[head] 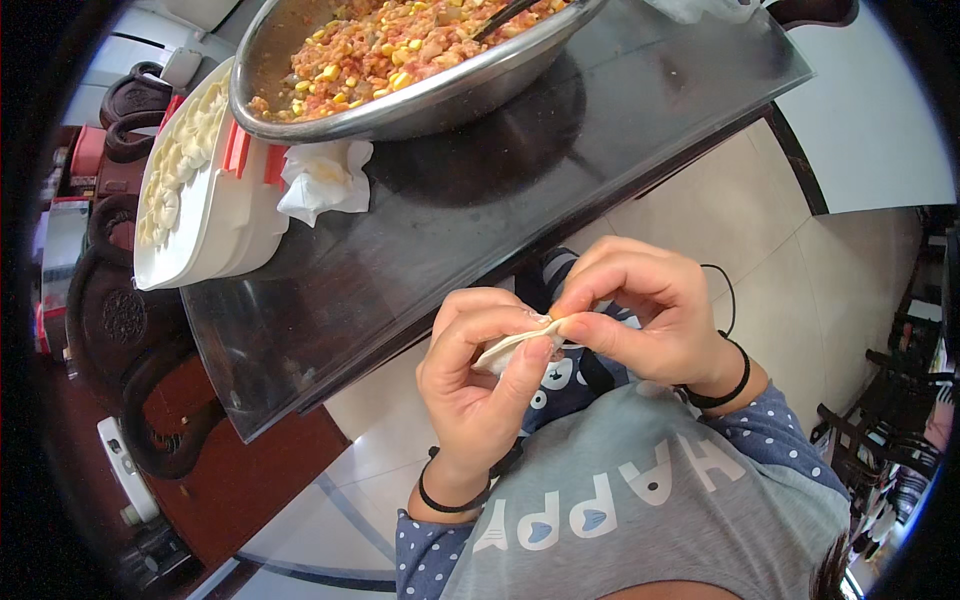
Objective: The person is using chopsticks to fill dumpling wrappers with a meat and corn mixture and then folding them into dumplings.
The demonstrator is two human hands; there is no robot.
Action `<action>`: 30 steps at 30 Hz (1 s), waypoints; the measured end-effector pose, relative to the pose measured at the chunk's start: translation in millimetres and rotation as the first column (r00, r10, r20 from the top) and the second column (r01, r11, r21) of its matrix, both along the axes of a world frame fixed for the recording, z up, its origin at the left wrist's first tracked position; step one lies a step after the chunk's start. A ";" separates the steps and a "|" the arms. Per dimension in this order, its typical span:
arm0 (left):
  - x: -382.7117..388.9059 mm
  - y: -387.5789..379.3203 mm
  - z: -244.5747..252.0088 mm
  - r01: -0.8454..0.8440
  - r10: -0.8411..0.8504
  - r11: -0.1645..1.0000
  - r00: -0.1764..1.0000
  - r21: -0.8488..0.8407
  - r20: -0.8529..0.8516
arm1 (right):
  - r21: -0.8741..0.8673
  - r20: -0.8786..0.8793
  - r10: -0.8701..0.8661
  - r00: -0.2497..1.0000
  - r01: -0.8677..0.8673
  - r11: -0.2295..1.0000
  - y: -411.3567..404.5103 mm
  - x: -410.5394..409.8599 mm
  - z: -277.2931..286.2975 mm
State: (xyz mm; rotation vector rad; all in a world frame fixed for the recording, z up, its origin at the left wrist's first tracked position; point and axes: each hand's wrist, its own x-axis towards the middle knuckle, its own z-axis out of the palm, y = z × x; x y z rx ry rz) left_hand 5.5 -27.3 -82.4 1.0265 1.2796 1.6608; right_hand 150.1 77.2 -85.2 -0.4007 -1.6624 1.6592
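Note:
A folded dumpling point(506, 352) of pale dough is held up in front of my chest, beyond the near edge of the table. My left hand point(472, 367) grips its left part, thumb in front and fingers behind. At its right end, the thumb and forefinger of my right hand point(645, 307) pinch the dough edge. Fingers hide part of the dumpling, so I cannot tell how much of its rim is closed. Up on the table stands a large steel bowl point(480, 101) of reddish filling point(427, 45) with corn kernels. A dark utensil handle point(506, 16) sticks out of the filling.
Left of the bowl, a white plastic tray point(191, 247) carries several finished dumplings point(180, 161). Crumpled white tissue point(322, 184) lies beside it on the dark glass-topped table point(450, 240). A carved wooden chair point(124, 315) stands at the left, and a clear plastic bag point(705, 7) lies at the far edge.

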 end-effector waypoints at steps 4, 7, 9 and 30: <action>-2.3 -1.2 -4.9 -0.051 0.053 0.998 0.997 0.030 -0.064 | -0.120 0.020 -0.035 0.999 0.037 0.992 0.5 0.1 0.6; -4.5 -2.5 -5.6 -0.054 0.058 0.998 0.986 0.024 -0.154 | 0.051 0.068 0.004 0.998 -0.007 0.999 5.5 1.8 -1.2; -5.1 -3.1 -4.3 -0.061 0.065 0.998 0.983 0.024 -0.172 | -0.008 0.104 -0.022 0.994 0.023 1.000 4.1 0.0 2.9; -9.0 -5.7 5.6 0.035 0.024 0.991 0.905 0.130 -0.424 | 0.423 0.157 -0.058 0.986 -0.015 0.906 7.3 -4.9 22.9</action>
